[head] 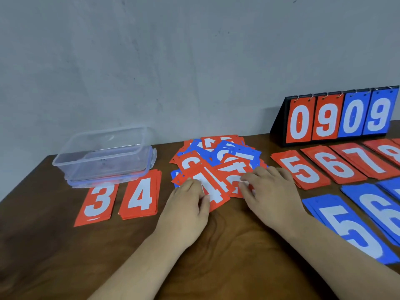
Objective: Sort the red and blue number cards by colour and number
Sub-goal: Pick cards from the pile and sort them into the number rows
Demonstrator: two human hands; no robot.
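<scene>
Two hands meet at the near edge of the mixed pile (233, 152) of red and blue cards, which lies at the middle of the table (227, 239). The left hand (186, 211) seems to pinch the top red card (213, 189) (a white 4, as far as the blur allows). Its thumb is on the card's face and its fingers curl at the card's left edge. The right hand (270, 191) lies spread and relaxed, fingertips touching the pile's right side and grasping nothing.

Left of the pile sit the red 3 stack (98, 202) and the red 4 stack (140, 195). A clear container (104, 154) overlaps the top of the 3s. To the right run the red 5 stack (300, 169), red 6 stack (335, 165) and red 7 stack (365, 159). The blue 5 stack (350, 230) and blue 6 stack (381, 206) lie nearer the camera. A flip scoreboard (342, 118) behind them reads 0909.
</scene>
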